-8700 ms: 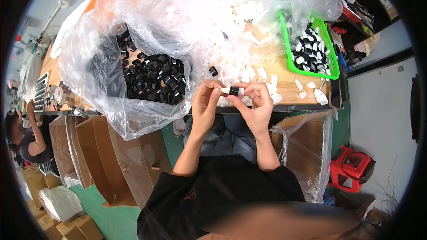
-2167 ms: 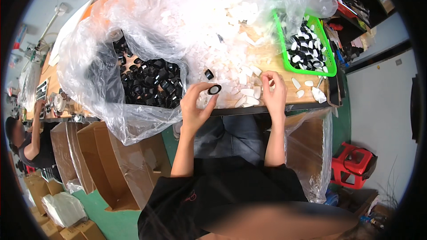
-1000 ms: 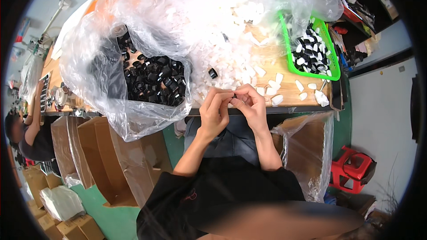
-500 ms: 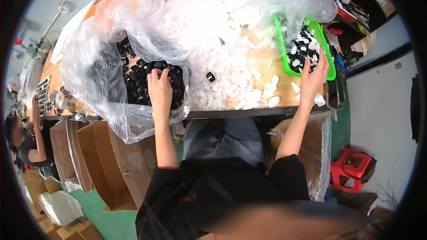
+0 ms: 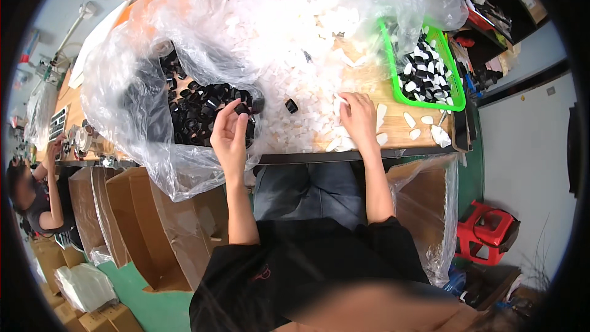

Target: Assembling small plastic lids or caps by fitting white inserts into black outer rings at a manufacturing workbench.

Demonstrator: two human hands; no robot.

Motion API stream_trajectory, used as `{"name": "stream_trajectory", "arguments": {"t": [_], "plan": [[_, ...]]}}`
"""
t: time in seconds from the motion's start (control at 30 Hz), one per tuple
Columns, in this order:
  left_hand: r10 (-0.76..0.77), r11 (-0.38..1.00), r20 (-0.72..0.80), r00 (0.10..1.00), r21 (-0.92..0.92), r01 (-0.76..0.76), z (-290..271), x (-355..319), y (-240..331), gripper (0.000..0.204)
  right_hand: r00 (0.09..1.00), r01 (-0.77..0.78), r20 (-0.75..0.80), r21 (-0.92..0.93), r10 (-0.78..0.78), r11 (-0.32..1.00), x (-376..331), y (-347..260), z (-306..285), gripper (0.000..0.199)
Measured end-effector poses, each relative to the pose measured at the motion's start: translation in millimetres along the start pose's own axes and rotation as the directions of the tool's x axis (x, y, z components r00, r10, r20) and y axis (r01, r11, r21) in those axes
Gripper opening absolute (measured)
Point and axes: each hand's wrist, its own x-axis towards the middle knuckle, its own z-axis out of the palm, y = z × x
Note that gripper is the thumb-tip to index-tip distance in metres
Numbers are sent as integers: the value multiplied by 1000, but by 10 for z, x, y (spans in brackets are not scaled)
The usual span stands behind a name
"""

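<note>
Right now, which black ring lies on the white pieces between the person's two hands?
The lone black ring, right of the clear plastic bag. It sits by itself on white pieces; most others are heaped in the bag or green basket.

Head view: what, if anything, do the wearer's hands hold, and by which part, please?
The left hand apparently pinches a black ring piece by its edge; the right hand touches a white piece, its hold unclear.

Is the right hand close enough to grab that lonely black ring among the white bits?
Probably yes: the right hand is to the right of the loose black ring, and only low white bits seem to lie between. A white piece at its fingertips might get in the way, though.
</note>
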Motion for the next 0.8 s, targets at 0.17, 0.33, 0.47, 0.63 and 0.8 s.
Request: {"name": "stream_trajectory", "arguments": {"t": [0.17, 0.33, 0.47, 0.63, 0.8], "plan": [[294, 822, 44, 955, 499, -276, 57, -18, -5, 28, 991, -33, -126, 155, 53, 987, 45, -204, -51, 17], [-44, 979, 60, 997, -195, 55, 194, -132, 56, 35, 948, -222, 29, 771, 316, 596, -83, -638, -141, 19], [-124, 918, 276, 953, -333, 216, 408, -294, 129, 31, 992, 2, -90, 714, 89, 700, -101, -960, -337, 18], [-87, 890, 345, 935, -395, 228, 478, -372, 124, 31, 990, 104, -136, 535, -36, 838, -100, -1169, -443, 20], [-51, 915, 365, 930, -357, 190, 517, -385, 171, 29, 987, 109, -157, 484, -36, 868, -135, -1186, -435, 19]]}}
